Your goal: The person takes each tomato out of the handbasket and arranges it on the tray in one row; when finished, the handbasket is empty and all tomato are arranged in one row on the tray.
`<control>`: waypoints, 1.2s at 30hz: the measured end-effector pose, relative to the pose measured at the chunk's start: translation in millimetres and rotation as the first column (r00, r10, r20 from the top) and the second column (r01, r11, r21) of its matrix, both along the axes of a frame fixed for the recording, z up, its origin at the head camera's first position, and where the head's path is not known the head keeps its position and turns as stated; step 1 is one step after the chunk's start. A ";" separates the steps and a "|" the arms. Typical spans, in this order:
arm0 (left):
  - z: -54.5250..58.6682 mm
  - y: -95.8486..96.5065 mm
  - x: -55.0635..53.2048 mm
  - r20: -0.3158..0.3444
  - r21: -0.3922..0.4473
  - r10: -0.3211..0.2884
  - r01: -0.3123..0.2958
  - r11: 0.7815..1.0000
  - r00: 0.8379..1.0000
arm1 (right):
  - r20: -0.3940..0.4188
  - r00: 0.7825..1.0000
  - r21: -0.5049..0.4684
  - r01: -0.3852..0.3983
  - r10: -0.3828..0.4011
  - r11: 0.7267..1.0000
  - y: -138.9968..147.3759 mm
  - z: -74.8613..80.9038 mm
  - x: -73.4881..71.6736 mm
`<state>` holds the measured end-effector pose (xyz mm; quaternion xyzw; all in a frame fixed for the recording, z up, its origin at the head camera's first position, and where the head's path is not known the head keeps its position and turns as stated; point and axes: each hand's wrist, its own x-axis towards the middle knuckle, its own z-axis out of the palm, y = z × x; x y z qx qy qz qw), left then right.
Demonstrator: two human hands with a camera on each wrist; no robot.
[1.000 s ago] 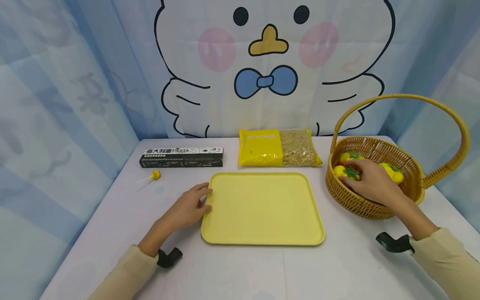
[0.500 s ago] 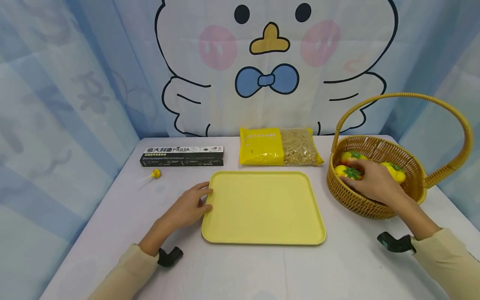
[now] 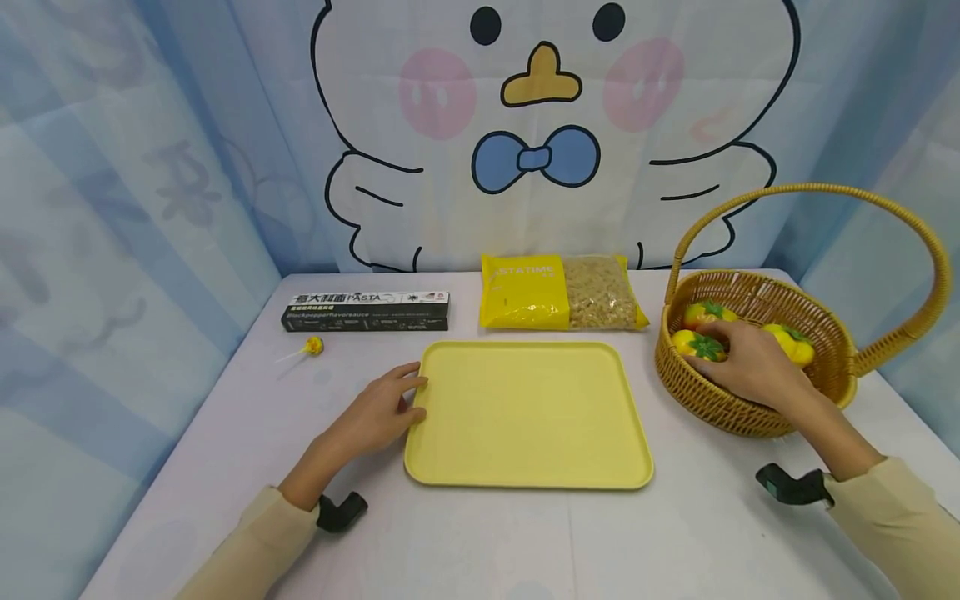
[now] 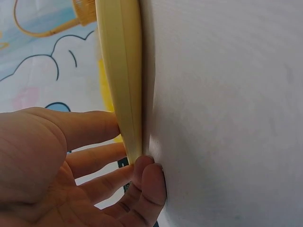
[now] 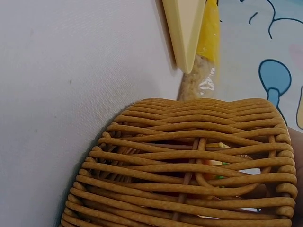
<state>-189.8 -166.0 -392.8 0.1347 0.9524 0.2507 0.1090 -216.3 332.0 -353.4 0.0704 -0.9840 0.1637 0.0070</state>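
My left hand (image 3: 381, 411) rests at the left edge of the yellow tray (image 3: 528, 417). In the left wrist view its thumb and fingertips touch the tray's outer side (image 4: 124, 71), while the last fingers curl low against the table. My right hand (image 3: 750, 367) reaches into the wicker basket (image 3: 738, 417), thumb and fingers curled round a yellow fruit with a green leafy top (image 3: 690, 342). Beside it lie a red-and-yellow fruit (image 3: 705, 312) and another yellow one (image 3: 793, 346). In the right wrist view the basket wall (image 5: 189, 142) hides most of this hand.
A black pasta box (image 3: 365, 312) lies at the back left, with a yellow lollipop (image 3: 313, 346) before it. Behind the tray is a yellow bag of pasta (image 3: 562, 293). The basket's tall handle (image 3: 825, 190) arches above the right hand. Printed curtains (image 3: 435, 217) stand behind the white table (image 3: 487, 542).
Both hands keep their places at the tray and in the basket. The whole head view has shifted very slightly; nothing else visibly moves.
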 end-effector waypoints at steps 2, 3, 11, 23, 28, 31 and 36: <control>0.3 -0.1 0.2 0.000 0.000 -0.003 0.003 1.000 1.000 | 0.000 1.000 -0.003 -0.004 0.004 1.000 0.2 -0.2 -0.2; 0.5 0.0 0.3 0.000 -0.001 -0.004 0.004 1.000 1.000 | 0.000 1.000 -0.004 -0.004 0.004 1.000 0.0 -0.1 -0.2; 1.6 1.9 -0.1 -0.001 -0.010 -0.003 0.003 1.000 1.000 | -0.013 1.000 0.008 -0.016 0.016 1.000 -0.1 1.0 -0.8; -0.2 0.3 -1.2 0.007 -0.011 -0.001 0.001 1.000 1.000 | -0.008 1.000 0.004 0.003 -0.003 1.000 -0.7 -1.6 1.9; 0.2 0.7 -0.8 0.011 -0.009 0.002 -0.002 1.000 1.000 | -0.021 1.000 -0.005 -0.003 0.003 1.000 -0.9 -1.9 2.1; 0.1 0.8 -0.8 0.011 -0.010 0.003 -0.003 1.000 1.000 | -0.034 0.999 -0.011 -0.012 0.012 1.000 -0.7 -1.7 2.0; 0.2 0.8 -1.0 0.007 -0.016 -0.001 0.001 1.000 1.000 | -0.056 0.998 -0.013 -0.016 0.015 1.000 0.5 -0.5 2.3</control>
